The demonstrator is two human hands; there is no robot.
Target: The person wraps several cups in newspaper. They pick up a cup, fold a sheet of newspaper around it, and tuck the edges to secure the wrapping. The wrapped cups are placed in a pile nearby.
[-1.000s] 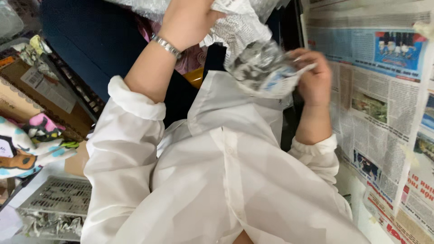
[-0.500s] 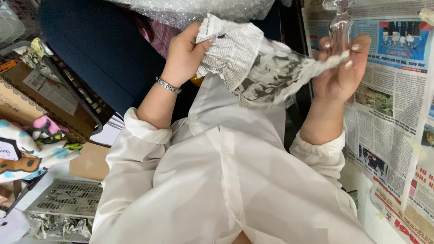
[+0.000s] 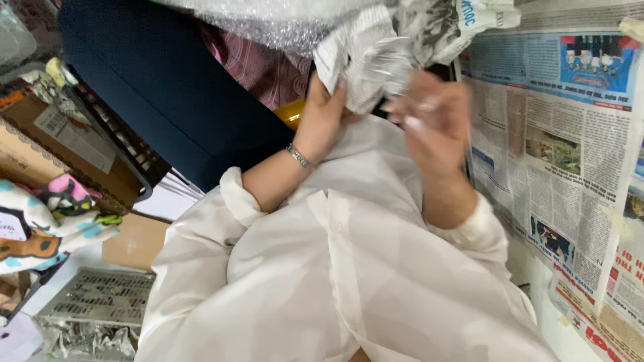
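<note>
My left hand (image 3: 323, 110), a metal bracelet on its wrist, grips a crumpled newspaper bundle (image 3: 376, 57) held up in front of my white shirt (image 3: 349, 268). My right hand (image 3: 435, 117) is blurred by motion and rests on the bundle's lower right side, fingers curled against the paper. Whatever is inside the bundle is hidden. A sheet of bubble wrap (image 3: 268, 20) hangs just above and to the left of the bundle.
Flat newspaper sheets (image 3: 570, 141) cover the surface on the right. A dark blue cloth-covered shape (image 3: 168, 100) lies at upper left, a yellow object (image 3: 291, 112) peeking beside it. At left are a cardboard box (image 3: 67, 144), a patterned cloth item (image 3: 40, 224) and a grey plastic basket (image 3: 100, 295).
The newspaper, spread between both hands before, is now bunched up higher. My right hand has moved in towards the left hand. The clear glass piece seen near the right hand is out of sight.
</note>
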